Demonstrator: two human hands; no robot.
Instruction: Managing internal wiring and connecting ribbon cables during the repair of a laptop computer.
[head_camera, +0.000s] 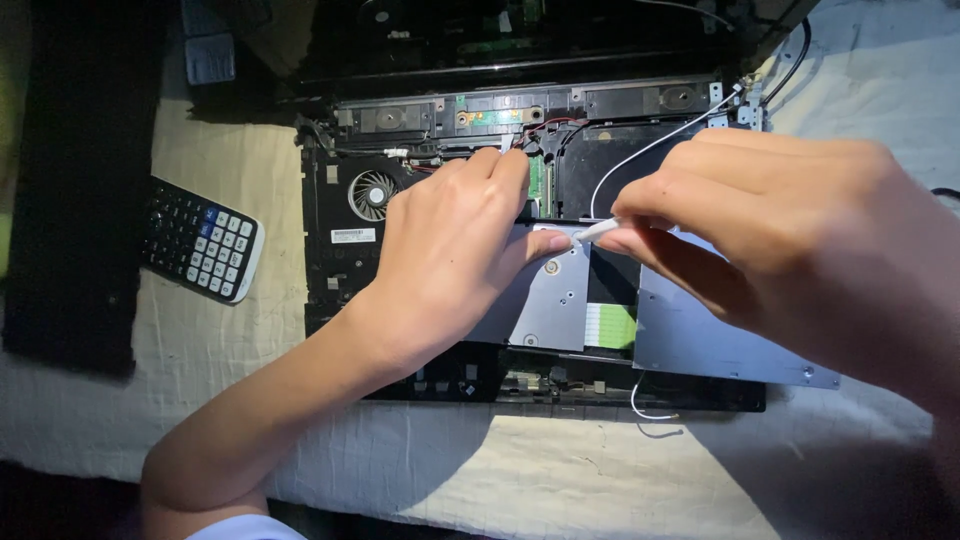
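Frame centre: left hand (450, 250) lies flat, fingers together, on opened laptop (330, 260)'s grey metal drive (555, 300). Right hand (790, 240) pinches white wire (640, 155). Calculator (200, 240) at left.

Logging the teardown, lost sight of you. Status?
Left hand flat on silver drive. Right hand pinching white tool at drive's edge. White cable runs close by.

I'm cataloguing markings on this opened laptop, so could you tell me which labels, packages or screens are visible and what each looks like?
Sticker label: on the black laptop chassis below the round fan, left of the left hand; small white rectangle, dark print.
Calculator display: on the calculator left of the laptop; dark, hardly visible.
No packages.
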